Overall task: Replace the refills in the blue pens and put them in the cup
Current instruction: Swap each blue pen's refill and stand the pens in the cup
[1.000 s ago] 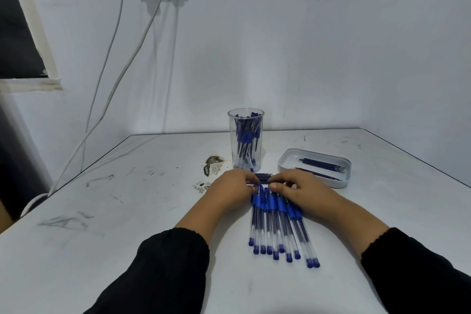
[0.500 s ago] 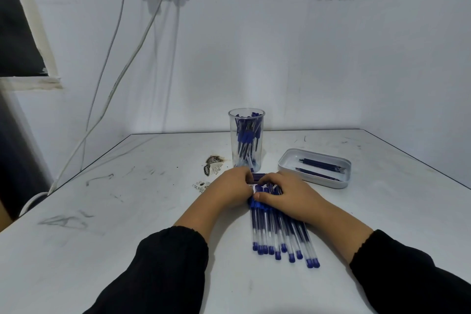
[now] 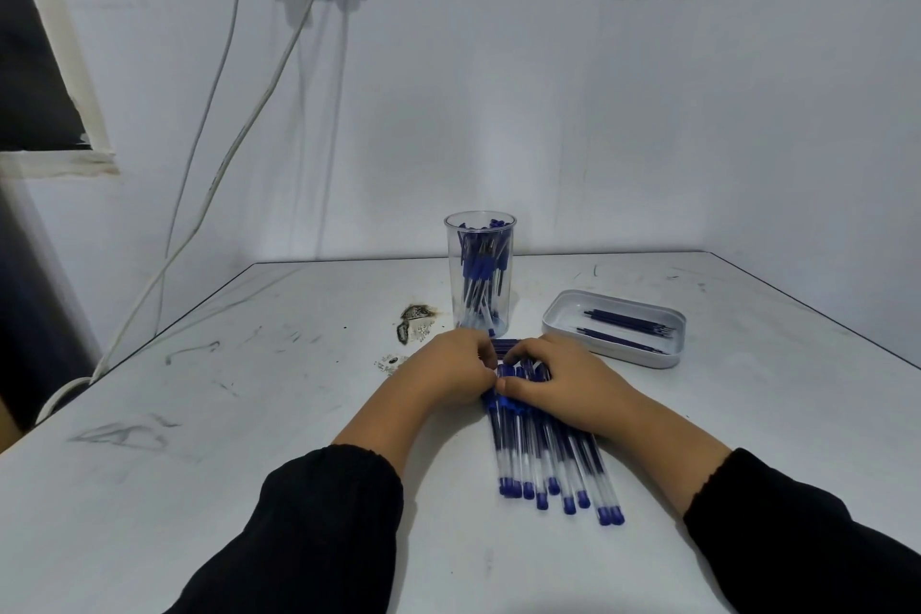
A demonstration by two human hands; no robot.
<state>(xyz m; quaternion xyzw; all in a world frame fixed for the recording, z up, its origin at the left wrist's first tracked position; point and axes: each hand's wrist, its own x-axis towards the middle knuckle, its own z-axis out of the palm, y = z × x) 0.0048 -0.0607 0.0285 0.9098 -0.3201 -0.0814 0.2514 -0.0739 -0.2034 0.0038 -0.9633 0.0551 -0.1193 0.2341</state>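
Several blue pens [image 3: 540, 461] lie bunched side by side on the white table, clear barrels pointing toward me, blue caps under my hands. My left hand [image 3: 451, 371] and my right hand [image 3: 558, 386] close in around the capped ends from both sides, fingers curled over the bundle, thumbs meeting in the middle. Just behind them stands a clear plastic cup [image 3: 480, 274] holding several blue pens. A white tray [image 3: 614, 328] to the right holds loose dark blue refills [image 3: 629, 317].
The table [image 3: 249, 464] is scuffed, with a burnt mark and small debris [image 3: 416, 322] left of the cup. White cables [image 3: 214, 175] hang down the wall at the left. The table's right edge runs diagonally behind the tray.
My right hand has slid left and curled over the pen caps, squeezing the spread row into a tighter bundle against my left hand.
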